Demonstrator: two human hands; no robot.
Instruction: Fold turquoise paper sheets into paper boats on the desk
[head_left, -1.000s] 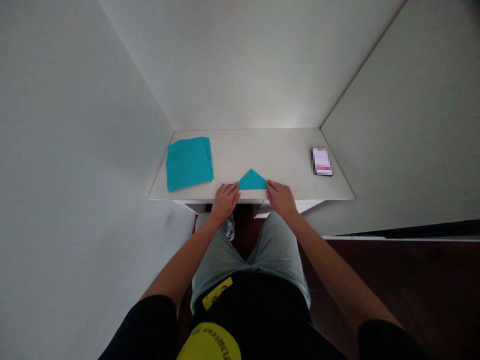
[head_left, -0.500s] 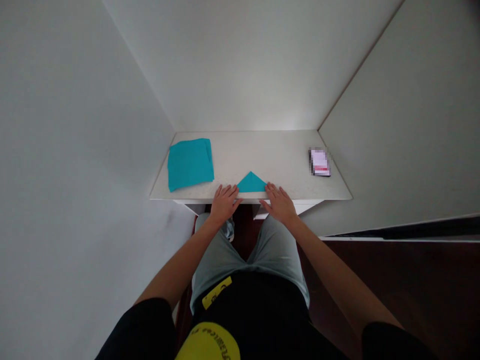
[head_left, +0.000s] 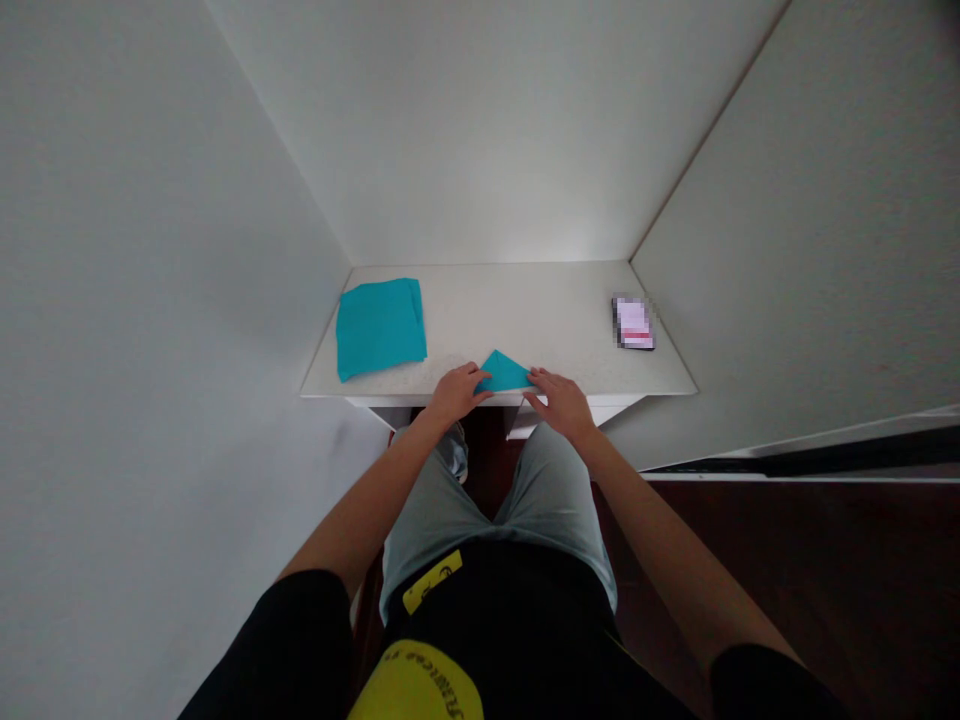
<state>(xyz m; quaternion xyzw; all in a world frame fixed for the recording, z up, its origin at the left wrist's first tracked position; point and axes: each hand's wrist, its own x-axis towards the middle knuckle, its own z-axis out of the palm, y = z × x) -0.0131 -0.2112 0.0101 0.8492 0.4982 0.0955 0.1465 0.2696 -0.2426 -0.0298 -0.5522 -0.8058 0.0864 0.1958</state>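
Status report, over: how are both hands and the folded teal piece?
Left hand at left corner of folded teal piece; right hand at right corner. Larger teal material lies left, blocking neither hand.

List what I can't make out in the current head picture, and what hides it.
All in the head view:
- Folded blue triangle: ends partly covered by fingers of the left hand and right hand.
- Larger blue sheets: layers too small to count.
- Object at the right: pixelation hides its face.
- Yellow shirt print: cut off by the bottom edge.
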